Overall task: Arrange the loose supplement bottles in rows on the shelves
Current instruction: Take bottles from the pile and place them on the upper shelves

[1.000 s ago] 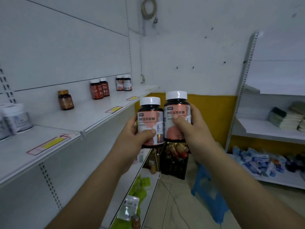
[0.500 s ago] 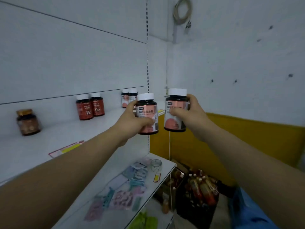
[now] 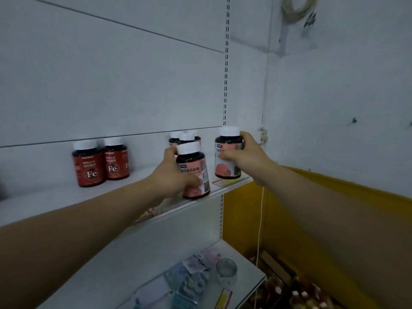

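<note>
My left hand grips a dark bottle with a pink label and white cap, its base at the front edge of the white upper shelf. A matching pink-label bottle is held by my right hand at the shelf's right end, low over the edge. Behind them, against the back panel, stand more white-capped bottles, partly hidden. Two red bottles marked Fe stand side by side further left on the same shelf.
A lower shelf carries flat packets and a small clear jar. A slotted upright marks the shelf's right end. To the right are a yellow-painted wall, a hanging white cord, and bottles on the floor.
Both hands have carried the pink-label bottles forward and left to the upper shelf. The view has swung toward the shelf, and the brown jar at the left has dropped out of sight.
</note>
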Action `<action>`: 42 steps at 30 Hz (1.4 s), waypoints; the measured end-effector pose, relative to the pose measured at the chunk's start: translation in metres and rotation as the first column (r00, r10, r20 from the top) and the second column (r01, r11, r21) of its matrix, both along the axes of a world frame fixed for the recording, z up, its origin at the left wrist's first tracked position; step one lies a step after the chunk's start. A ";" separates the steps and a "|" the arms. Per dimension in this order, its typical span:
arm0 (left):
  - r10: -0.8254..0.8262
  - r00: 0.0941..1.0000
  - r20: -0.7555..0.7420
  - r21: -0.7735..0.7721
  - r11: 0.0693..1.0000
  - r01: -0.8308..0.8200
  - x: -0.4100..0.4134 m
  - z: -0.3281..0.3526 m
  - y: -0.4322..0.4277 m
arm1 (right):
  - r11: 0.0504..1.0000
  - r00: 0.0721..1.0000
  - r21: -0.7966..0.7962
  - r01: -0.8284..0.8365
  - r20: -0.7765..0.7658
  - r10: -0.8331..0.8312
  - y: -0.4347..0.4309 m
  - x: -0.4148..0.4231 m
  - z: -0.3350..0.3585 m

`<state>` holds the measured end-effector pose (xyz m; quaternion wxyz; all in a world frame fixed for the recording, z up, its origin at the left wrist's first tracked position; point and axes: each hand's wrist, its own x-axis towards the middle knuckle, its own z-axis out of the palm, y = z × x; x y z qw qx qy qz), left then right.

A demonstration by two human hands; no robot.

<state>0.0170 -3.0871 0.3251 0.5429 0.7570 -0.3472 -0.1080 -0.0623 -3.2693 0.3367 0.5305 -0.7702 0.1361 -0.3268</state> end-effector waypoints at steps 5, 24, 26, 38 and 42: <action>0.071 0.997 0.043 0.058 0.996 -0.074 0.017 -0.002 -0.039 | 0.996 0.995 -0.011 -0.089 -0.048 0.088 -0.046 0.051 0.004; 0.448 0.887 0.114 -0.053 0.894 -0.445 0.040 -0.018 -0.130 | 0.791 0.812 -0.188 -0.582 -0.100 0.574 -0.128 0.173 -0.023; 0.462 0.878 0.124 -0.043 0.887 -0.461 0.044 -0.019 -0.135 | 0.768 0.797 -0.221 -0.601 -0.099 0.595 -0.131 0.182 -0.024; 0.471 0.879 0.076 0.019 0.880 -0.474 0.057 -0.022 -0.137 | 0.718 0.753 -0.237 -0.655 -0.287 0.592 -0.146 0.220 -0.033; 0.523 0.852 0.040 0.126 0.843 -0.523 0.055 -0.004 -0.124 | 0.745 0.780 -0.270 -0.610 -0.369 0.505 -0.145 0.188 0.005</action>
